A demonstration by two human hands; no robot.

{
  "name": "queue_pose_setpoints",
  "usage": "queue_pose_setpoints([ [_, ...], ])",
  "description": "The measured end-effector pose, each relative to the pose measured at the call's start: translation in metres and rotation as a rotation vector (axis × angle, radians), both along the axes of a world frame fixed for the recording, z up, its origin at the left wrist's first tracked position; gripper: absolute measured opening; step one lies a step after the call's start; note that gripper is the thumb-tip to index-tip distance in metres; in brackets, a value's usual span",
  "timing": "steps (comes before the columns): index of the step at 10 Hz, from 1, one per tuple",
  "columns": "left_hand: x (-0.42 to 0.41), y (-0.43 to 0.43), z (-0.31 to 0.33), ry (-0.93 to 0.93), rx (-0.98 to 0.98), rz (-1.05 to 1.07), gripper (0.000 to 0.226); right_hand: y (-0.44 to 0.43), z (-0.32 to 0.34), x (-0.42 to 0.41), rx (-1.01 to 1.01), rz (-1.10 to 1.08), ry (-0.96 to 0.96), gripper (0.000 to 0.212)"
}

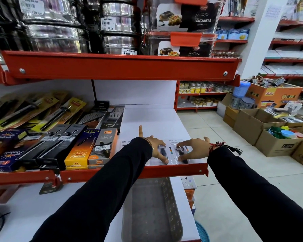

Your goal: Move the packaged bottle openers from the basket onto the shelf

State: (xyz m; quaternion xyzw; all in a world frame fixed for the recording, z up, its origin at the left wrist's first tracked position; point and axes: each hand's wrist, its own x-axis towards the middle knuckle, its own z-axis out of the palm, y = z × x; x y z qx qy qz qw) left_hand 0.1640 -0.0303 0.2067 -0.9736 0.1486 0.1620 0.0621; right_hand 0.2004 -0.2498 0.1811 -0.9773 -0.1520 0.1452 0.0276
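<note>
Red-edged white shelf [152,119], black sleeves [101,189], orange-yellow box [78,152].

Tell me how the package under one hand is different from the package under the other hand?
The left package lies under the left hand, nearer the lighter boxes; the right package lies under the right hand, nearer the shelf end. The left hand covers much of its package; the right package shows more, including a colour strip. Both lie flat, side by side, at the shelf's front edge, each holding a dark-handled opener.
</note>
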Motion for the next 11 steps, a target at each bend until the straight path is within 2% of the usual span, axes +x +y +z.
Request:
queue_pose_setpoints([
  [6, -0.004, 0.001, 0.001, 0.043, 0.019, 0.034, 0.096, 0.004, 0.015, -0.027, 0.067, -0.023, -0.048, 0.073],
  [7, -0.012, 0.003, -0.002, -0.020, -0.096, 0.054, 0.093, -0.001, 0.015, -0.040, 0.170, 0.012, -0.197, 0.067],
  [8, -0.022, 0.005, 0.002, -0.133, -0.189, 0.066, 0.079, -0.005, 0.018, -0.051, 0.273, 0.054, -0.327, 0.062],
  [9, -0.047, 0.011, 0.013, -0.331, -0.322, 0.049, 0.058, -0.005, 0.023, -0.069, 0.415, 0.133, -0.528, 0.051],
  [10, -0.072, 0.015, 0.027, -0.556, -0.429, -0.003, 0.051, 0.001, 0.032, -0.087, 0.457, 0.192, -0.710, 0.043],
  [11, -0.108, 0.014, 0.051, -0.960, -0.513, -0.109, 0.041, 0.014, 0.057, -0.111, 0.500, 0.302, -1.000, 0.035],
])
